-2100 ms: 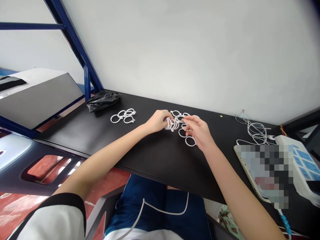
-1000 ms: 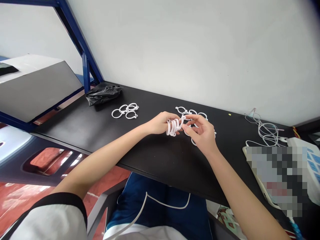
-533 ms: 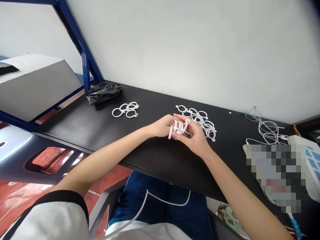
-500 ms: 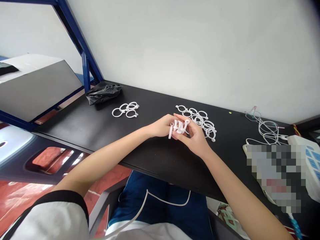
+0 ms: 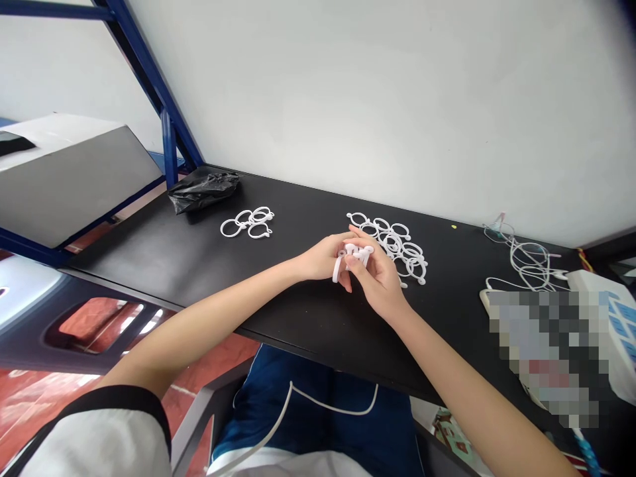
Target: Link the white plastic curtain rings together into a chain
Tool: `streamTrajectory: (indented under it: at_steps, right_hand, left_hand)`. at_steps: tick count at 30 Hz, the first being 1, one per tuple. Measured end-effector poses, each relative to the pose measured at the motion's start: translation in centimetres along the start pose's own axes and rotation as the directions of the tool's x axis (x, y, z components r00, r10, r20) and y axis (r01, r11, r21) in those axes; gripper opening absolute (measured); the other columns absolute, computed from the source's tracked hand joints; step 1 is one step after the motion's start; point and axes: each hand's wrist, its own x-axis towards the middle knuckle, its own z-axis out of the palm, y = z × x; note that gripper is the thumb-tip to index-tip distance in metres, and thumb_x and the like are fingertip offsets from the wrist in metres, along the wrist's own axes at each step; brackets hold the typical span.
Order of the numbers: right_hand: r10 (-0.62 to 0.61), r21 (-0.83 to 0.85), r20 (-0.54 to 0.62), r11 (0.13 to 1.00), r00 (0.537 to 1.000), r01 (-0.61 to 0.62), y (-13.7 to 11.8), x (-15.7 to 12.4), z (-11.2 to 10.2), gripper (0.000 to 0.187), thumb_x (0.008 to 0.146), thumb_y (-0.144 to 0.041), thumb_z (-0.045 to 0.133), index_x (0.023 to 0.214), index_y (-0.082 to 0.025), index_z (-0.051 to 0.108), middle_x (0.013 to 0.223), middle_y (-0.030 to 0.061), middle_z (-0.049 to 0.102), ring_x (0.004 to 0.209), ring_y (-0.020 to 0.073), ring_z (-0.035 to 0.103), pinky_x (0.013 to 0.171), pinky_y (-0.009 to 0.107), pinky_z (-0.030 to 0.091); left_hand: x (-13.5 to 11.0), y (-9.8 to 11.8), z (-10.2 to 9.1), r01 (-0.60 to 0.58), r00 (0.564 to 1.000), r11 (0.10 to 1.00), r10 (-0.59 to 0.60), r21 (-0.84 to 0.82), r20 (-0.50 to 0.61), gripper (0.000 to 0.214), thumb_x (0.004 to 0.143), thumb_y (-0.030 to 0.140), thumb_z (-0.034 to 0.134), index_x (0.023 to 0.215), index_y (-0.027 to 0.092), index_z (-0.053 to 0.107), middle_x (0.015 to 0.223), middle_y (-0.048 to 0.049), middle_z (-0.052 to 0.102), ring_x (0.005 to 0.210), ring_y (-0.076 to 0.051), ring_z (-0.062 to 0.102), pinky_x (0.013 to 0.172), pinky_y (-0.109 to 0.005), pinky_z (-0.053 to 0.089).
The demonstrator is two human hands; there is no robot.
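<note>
Several white curtain rings (image 5: 358, 254) are bunched between my two hands, above the black table (image 5: 298, 318). My left hand (image 5: 325, 257) is closed around the bunch from the left, and one ring hangs at its fingers. From the right, my right hand (image 5: 380, 275) grips the same rings, its thumb pressed on their front. Just behind and right of my hands lies a loose pile of white rings (image 5: 392, 242). A smaller group of rings (image 5: 248, 222) rests on the table to the left. Parts of the held rings are hidden by my fingers.
A crumpled black plastic bag (image 5: 203, 192) lies at the table's back left, near a blue metal frame (image 5: 169, 146). On the right are a tangled white cable (image 5: 529, 258), a white power strip (image 5: 609, 324) and a blurred-out object (image 5: 546, 358). A wall (image 5: 348, 99) rises behind.
My right hand has tilted and closed in on the rings, pressing them closer together. The ring by my left fingers hangs turned differently. The view has shifted slightly; the piles look unchanged.
</note>
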Motion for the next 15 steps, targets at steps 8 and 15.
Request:
streamTrajectory:
  at_steps: [8,15]
  right_hand:
    - [0.187,0.213,0.009,0.96,0.982,-0.184,0.1,-0.4,1.4,0.035,0.09,-0.054,0.059,0.11,-0.025,0.06,0.111,0.0054,0.066,0.102,0.0209,0.065,0.087,0.036,0.059]
    - [0.31,0.319,0.211,0.875,0.927,-0.365,-0.9,0.0,0.8,0.036,0.083,-0.052,0.069,0.101,-0.022,0.06,0.085,0.0,0.064,0.074,0.016,0.07,0.061,0.029,0.063]
  left_hand:
    - [-0.6,0.9,0.1,0.052,0.968,0.497,0.187,0.866,-0.165,0.05,0.08,0.011,0.052,0.128,0.016,0.044,0.078,-0.0013,0.069,0.064,-0.019,0.064,0.059,-0.024,0.041]
    - [-0.4,0.4,-0.3,-0.043,0.885,0.551,0.409,0.834,-0.224,0.04,0.076,0.025,0.061,0.115,0.019,0.055,0.105,-0.0066,0.063,0.089,-0.02,0.061,0.066,-0.026,0.046]
